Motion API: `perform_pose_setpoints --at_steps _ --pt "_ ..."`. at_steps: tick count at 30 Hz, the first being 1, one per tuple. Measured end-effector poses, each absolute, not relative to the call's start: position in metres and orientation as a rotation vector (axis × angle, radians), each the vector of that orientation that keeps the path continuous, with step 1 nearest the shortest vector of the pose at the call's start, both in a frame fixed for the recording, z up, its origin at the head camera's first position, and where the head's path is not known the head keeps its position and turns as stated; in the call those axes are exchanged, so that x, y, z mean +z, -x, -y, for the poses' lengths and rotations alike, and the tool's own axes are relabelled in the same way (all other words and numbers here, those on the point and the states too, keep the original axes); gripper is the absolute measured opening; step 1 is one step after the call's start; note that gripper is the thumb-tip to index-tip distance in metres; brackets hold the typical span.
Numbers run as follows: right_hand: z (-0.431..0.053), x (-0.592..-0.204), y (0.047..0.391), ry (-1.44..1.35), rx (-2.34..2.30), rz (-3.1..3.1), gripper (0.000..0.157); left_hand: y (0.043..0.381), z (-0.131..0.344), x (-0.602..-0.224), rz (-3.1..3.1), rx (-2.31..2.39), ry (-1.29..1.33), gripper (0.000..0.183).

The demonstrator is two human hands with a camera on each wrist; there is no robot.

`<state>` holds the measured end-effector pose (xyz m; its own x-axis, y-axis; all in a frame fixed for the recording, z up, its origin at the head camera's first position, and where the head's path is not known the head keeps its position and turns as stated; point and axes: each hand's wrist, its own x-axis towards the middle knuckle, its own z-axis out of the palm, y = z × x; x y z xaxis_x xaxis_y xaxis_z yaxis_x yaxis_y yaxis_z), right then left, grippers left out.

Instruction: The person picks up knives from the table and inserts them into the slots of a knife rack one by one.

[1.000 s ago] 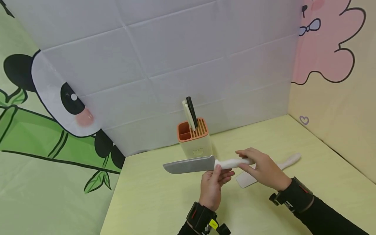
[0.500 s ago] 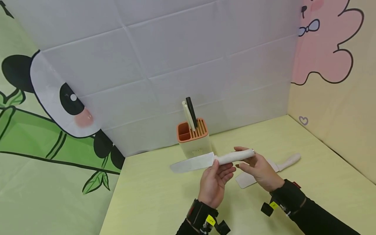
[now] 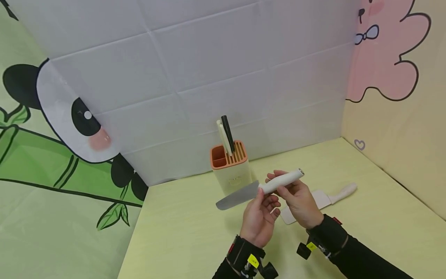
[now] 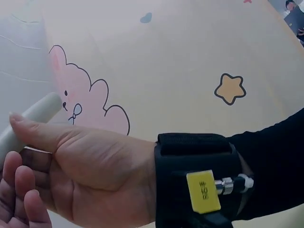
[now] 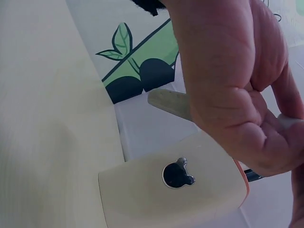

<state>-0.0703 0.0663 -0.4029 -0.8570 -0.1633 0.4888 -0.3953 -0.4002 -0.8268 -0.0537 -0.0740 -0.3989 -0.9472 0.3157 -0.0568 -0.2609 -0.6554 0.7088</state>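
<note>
Left hand [image 3: 258,223], nearer the blade [image 3: 238,196], and right hand [image 3: 300,202] apparently pinch the knife [image 3: 283,180], pointing toward the left edge of the table [image 3: 167,236].

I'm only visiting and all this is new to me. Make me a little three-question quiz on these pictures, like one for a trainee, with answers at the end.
1. Which colour is the top of the knife block?
A) blue
B) orange
C) black

2. Fill in the blank: the right hand holds the knife by its ____.

3. True or false: the pale, flat-bladed tool lies on the table.

Key:
1. B, orange.
2. Handle; the left hand touches the knife too.
3. True; it lies partly behind the right hand in the head view.
</note>
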Motion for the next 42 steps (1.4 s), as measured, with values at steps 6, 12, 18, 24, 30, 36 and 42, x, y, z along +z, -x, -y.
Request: perform_pose_setpoints --at_steps 6,12,18,24,30,36,42 --pt "-0.061 -0.401 0.069 -0.716 2.303 1.7 0.04 0.052 0.072 -0.397 -1.064 2.602 -0.089 0.049" --pt "-0.056 -0.402 0.069 -0.647 2.181 1.708 0.036 0.051 0.071 -0.394 -1.03 2.59 -0.051 0.049" --pt "-0.053 -0.4 0.071 -0.582 2.14 1.706 0.034 0.046 0.072 -0.392 -0.993 2.572 -0.009 0.053" --pt "-0.059 -0.389 0.074 -0.537 2.179 1.656 0.033 0.035 0.08 -0.387 -1.051 2.502 0.025 0.05" --pt "-0.067 -0.375 0.077 -0.556 2.14 1.644 0.034 0.026 0.097 -0.375 -1.144 2.455 -0.077 0.043" --pt "-0.076 -0.362 0.08 -0.605 2.113 1.625 0.034 0.025 0.122 -0.357 -1.218 2.46 -0.213 0.037" --pt "-0.084 -0.342 0.083 -0.695 2.059 1.636 0.036 0.039 0.147 -0.341 -1.392 2.475 -0.324 0.035"
